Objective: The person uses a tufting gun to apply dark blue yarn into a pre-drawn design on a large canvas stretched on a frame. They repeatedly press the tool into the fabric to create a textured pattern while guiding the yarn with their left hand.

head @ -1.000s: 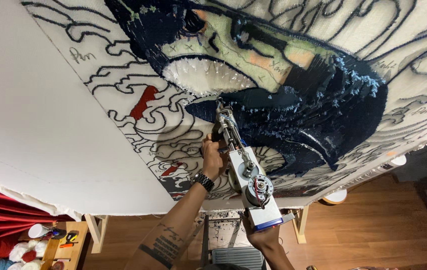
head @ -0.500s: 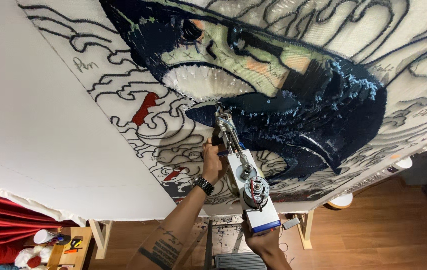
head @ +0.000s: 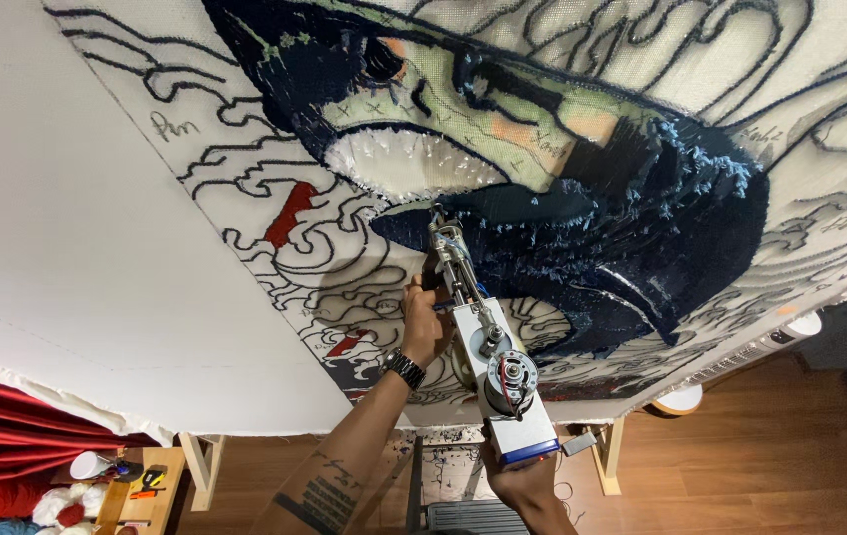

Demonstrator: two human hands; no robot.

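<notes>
Both hands grip the tufting gun (head: 488, 342): left hand (head: 425, 322) has its fingers clenched on the front handle, right hand (head: 522, 483) grasps the rear grip, needle tip pressed against the stretched canvas (head: 96, 248). Dark blue fill (head: 661, 228) looks largely done, while the outlined swirls (head: 275, 258) lower left are mostly untufted.

Single head view, tilted (rolled sideways), facing the stretched canvas (head: 96, 248) close up

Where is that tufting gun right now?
In the head view, the tufting gun sits centre frame, tip against the stretched cloth, between the left hand and right hand.
</notes>
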